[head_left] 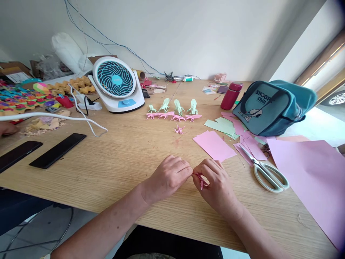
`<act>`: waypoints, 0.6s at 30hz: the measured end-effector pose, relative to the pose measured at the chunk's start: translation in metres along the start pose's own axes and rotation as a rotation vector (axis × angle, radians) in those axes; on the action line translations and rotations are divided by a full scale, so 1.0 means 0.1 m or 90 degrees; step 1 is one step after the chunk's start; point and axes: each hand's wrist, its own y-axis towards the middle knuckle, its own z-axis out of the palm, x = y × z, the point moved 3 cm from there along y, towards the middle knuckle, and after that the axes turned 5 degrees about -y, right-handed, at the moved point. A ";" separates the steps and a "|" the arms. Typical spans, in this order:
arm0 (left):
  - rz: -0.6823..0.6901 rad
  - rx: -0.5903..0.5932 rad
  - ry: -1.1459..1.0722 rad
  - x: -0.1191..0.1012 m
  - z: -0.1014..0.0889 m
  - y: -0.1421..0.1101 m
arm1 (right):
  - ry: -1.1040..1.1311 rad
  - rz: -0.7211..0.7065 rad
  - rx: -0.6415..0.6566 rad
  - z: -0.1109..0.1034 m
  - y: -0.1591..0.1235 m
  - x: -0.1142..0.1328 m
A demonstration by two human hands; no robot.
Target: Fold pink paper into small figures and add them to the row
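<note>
Left hand [167,176] has fingers curled together, palm down, fingertips meeting the right's; I can't tell whether it grips anything, thumb side hidden. Right hand [217,185] is nearly closed, thumb and index curled in a small loop, pinching a folded pink paper piece [202,182]. That piece sits just above the near part of the wooden surface [121,162], mostly hidden by the right fingers; exact shape unclear. Beyond the hands I see a lone pink figure [179,130], then a row of pink figures [166,114] with green figures [178,107] standing just behind. Pink rectangular sheets [215,145] lie just past the right hand, green paper pieces [221,126] behind them. Scissors [265,173] are to the right, blades pointing away and left over pink scraps [252,145], handles nearer me. Large pink sheet [312,176] covers the right end. Red bottle [231,96] stands upright beside the teal bag [265,106]. Over on the left: white-and-blue fan [115,81] facing me, power strip [90,104] near its base, two dark flat slabs [58,151] closer in. Another person's hand [8,128] shows at the far left edge, partly cut off, contact unclear.
</note>
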 end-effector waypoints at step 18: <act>-0.146 0.001 -0.244 0.11 0.04 0.01 | 0.195 0.084 0.049 -0.07 0.04 0.02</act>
